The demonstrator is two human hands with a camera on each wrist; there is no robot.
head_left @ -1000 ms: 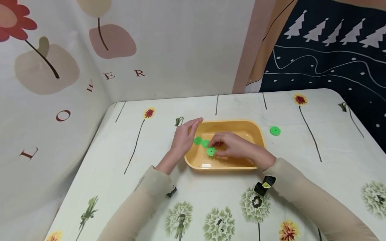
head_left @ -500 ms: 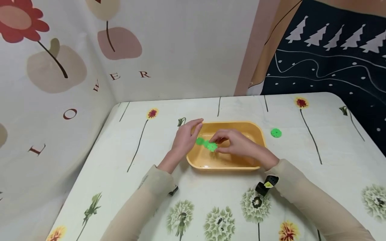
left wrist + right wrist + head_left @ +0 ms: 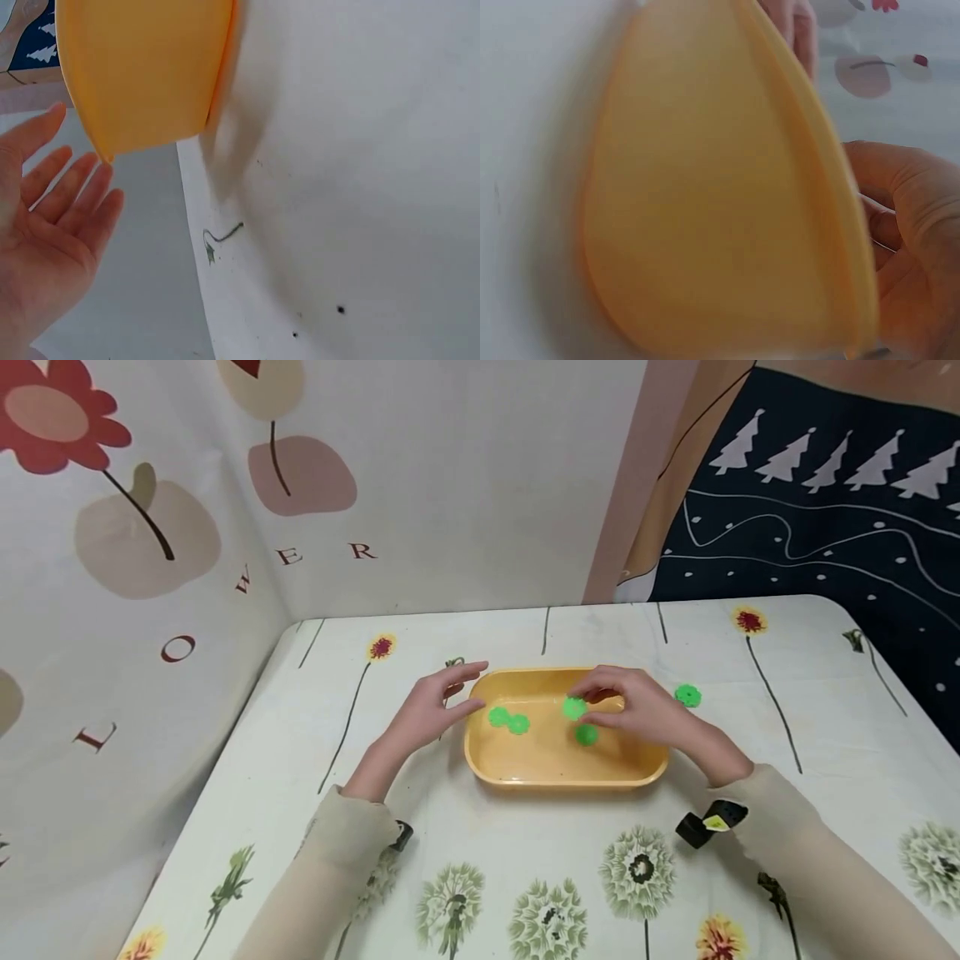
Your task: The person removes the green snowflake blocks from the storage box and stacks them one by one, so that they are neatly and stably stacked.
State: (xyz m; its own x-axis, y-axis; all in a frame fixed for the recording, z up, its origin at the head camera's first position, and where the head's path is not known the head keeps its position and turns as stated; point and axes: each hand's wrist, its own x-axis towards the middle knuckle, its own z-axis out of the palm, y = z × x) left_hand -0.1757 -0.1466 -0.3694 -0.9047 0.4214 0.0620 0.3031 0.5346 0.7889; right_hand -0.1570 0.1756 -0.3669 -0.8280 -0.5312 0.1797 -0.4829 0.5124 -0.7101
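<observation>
Near the middle of the head view, the right hand (image 3: 637,702) is apparently pinching a bright green, notched, plastic-looking disc (image 3: 574,708), its grip clamping it between thumb and fingertips above a shallow yellow-orange rectangular tray (image 3: 525,768). Left of centre, the left hand (image 3: 427,708) is hovering at the tray's left end, its grip standing apart, fingers relaxed and holding nothing; whether it is touching the rim, I cannot tell.

The held disc looks thin, so it could be slipping free if the pinch were loosening or tilting. A second green disc (image 3: 587,735) is lying just below the right thumb, which could be knocking it aside. Neither hand is visibly bracing the tray, so a bump could be sliding it.

At the tray's left side, two more green discs (image 3: 518,724) are lying touching or overlapping, with the left hand partly blocking that end. Another green disc (image 3: 687,696) is lying outside, right of the tray on the flower-printed bench (image 3: 825,693), the raised rim standing between it and the others. A black wrist device (image 3: 711,823) is sitting near the tray's lower right corner and could be catching the rim if the forearm were dropping.
</observation>
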